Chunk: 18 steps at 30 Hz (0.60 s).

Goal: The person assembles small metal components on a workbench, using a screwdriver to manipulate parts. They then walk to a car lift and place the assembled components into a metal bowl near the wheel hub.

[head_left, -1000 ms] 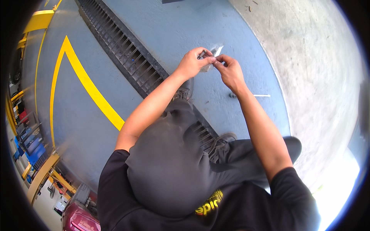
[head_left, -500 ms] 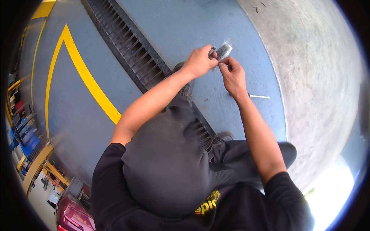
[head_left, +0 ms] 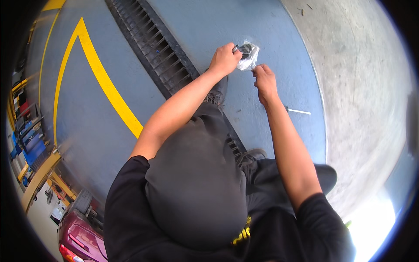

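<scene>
You're pinching the clear plastic bag (head_left: 249, 61) by a corner with your right hand (head_left: 265, 81), while your left hand (head_left: 225, 59) is curling around a small metallic piece (head_left: 236, 49) (kinda dark), the bag sitting between them.

Shiny plastic bag (head_left: 250, 62), metal-looking drain grate (head_left: 162, 49), matt cloth shirt (head_left: 126, 203), glossy car (head_left: 80, 233)

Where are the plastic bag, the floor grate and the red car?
Plastic bag (head_left: 246, 63), head view: on its silvery lower part.
Floor grate (head_left: 162, 56), head view: on its slatted part.
Red car (head_left: 84, 234), head view: on its bodywork.
</scene>
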Motion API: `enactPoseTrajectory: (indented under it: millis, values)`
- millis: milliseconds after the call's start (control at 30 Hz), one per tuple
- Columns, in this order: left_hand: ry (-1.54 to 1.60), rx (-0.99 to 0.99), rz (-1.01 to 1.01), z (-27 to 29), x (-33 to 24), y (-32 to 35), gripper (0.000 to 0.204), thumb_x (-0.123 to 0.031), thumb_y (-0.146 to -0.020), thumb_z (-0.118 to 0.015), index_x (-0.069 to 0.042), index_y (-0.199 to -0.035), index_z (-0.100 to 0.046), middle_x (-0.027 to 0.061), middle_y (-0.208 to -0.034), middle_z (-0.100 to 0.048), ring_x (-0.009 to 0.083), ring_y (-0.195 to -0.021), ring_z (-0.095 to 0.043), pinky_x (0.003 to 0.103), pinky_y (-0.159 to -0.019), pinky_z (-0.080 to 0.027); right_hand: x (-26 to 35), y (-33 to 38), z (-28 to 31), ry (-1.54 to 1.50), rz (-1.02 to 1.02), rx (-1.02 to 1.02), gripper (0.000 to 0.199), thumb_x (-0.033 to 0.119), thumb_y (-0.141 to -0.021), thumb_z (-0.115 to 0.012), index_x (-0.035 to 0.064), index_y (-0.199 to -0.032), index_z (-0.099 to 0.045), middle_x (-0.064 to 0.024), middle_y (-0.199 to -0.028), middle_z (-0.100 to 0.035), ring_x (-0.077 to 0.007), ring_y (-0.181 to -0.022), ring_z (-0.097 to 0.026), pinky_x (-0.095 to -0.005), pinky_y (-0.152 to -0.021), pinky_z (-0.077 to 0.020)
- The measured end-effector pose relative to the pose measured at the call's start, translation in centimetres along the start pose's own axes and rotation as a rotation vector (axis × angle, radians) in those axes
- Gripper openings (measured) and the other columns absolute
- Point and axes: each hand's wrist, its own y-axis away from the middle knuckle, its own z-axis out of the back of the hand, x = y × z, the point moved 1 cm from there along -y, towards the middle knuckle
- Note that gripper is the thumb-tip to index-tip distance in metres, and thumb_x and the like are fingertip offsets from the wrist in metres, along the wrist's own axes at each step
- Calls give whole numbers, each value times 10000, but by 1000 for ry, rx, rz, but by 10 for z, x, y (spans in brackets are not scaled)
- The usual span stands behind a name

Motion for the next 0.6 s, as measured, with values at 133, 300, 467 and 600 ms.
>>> enactPoseTrajectory:
  millis: [133, 300, 467, 600]
  values:
    - [65, 144, 113, -4, 18, -4, 294, -256, -874, -618, 37, -885, -634, 245, -869, -686, 436, -840, -659, 484, -756, -516, 16, 3, -4, 511, 198, -135, 187, 204, -926, -600, 54, -993, -689, -108, -873, -649, -287, -845, -618, -414, -776, -495]
    - [100, 102, 27, -15, 29, -3, 315, -278, -880, -622, 25, -958, -663, 213, -878, -690, 385, -850, -668, 446, -778, -511, 45, 10, -4, 782, 639, -72, 203, 206, -934, -621, 136, -1089, -732, -116, -988, -676, -348, -961, -620, -452, -864, -519]
    - [213, 182, 93, -26, 30, -2, 325, -290, -906, -609, -8, -1056, -669, 184, -875, -692, 336, -838, -668, 413, -782, -505, 31, -15, 8, 957, 726, 51, 235, 222, -954, -636, 144, -1148, -745, -93, -940, -662, -313, -918, -615, -430, -845, -526]
    - [248, 228, 132, -26, 38, -6, 322, -305, -927, -594, -24, -1070, -657, 180, -878, -691, 330, -829, -663, 422, -764, -501, 29, -26, 2, 1025, 722, 37, 199, 235, -953, -640, 104, -1061, -743, -103, -960, -672, -321, -957, -638, -448, -839, -538]
